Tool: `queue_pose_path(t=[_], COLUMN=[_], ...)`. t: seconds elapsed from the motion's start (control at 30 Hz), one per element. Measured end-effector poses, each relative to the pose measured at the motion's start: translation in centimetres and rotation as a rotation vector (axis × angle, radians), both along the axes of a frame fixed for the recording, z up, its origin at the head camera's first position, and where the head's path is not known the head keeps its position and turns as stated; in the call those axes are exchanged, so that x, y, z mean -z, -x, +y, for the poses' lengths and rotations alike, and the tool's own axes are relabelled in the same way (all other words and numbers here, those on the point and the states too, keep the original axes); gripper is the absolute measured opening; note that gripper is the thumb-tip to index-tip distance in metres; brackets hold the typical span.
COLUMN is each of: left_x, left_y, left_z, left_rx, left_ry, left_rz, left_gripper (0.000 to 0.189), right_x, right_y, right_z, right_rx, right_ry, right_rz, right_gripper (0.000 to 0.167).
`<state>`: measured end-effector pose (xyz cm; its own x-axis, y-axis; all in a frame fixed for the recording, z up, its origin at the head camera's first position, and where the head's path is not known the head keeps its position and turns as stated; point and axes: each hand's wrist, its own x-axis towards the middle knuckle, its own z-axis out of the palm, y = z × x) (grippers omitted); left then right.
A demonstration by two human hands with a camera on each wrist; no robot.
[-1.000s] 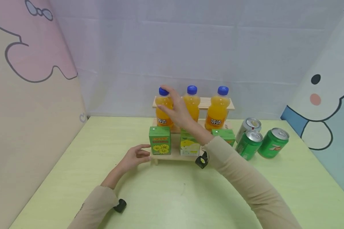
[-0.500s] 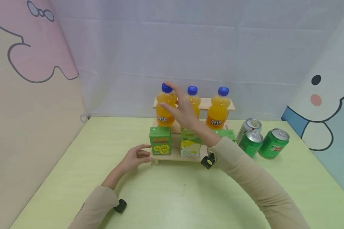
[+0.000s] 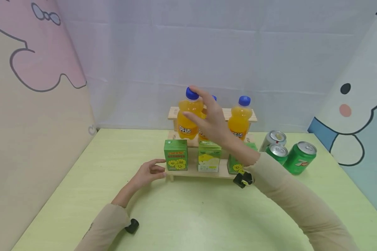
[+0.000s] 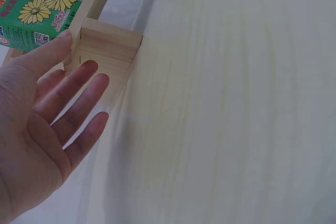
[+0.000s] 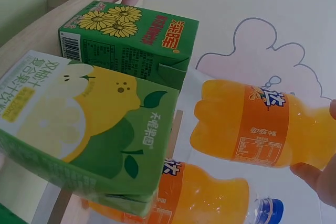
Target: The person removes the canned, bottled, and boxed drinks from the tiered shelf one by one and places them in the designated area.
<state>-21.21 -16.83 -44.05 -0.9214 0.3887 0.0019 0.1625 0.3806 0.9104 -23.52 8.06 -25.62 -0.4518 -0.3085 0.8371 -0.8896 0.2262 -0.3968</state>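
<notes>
My right hand grips a bottle of orange soda near its neck and blue cap, in front of the wooden tiered rack. The bottle tilts slightly and hangs over the middle tier; in the right wrist view, this orange soda bottle shows its base clear of the rack. A second orange bottle is partly hidden behind my hand, and a third orange bottle stands to the right. My left hand touches the rack's front left corner, its fingers loosely extended in the left wrist view.
On the lowest tier stand a green chrysanthemum drink carton, a lemon drink carton and another green carton partly behind my right arm. Right of the rack are a silver can and two green cans, one a 7UP can.
The right hand has lifted the left-hand bottle off its tier and carried it right and up, partly covering the middle bottle. The left hand has stayed at the rack corner.
</notes>
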Motion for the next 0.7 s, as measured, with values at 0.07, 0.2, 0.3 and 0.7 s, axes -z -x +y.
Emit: queue_pose_path(t=[0.07,0.2,0.3,0.7], left_x=[0.4,0.4,0.4,0.3], left_y=[0.2,0.2,0.3,0.2], left_z=[-0.1,-0.2,-0.2,-0.1], left_rx=[-0.002,-0.002,-0.010,-0.009], left_ry=[-0.005,0.001,0.007,0.019], left_rz=[-0.003,0.007,0.006,0.004], left_gripper=[0.056,0.056,0.056,0.056], right_x=[-0.2,-0.4,-0.5,-1.0], right_y=[-0.3,-0.8,-1.1,-2.9], right_z=[0.5,1.5,2.1,5.0], right_rx=[-0.002,-0.005,-0.011,0.101], right_ry=[0.004,0.031,0.043,0.010], right_rz=[0.003,0.005,-0.035,-0.017], right_gripper=[0.056,0.056,0.055,0.061])
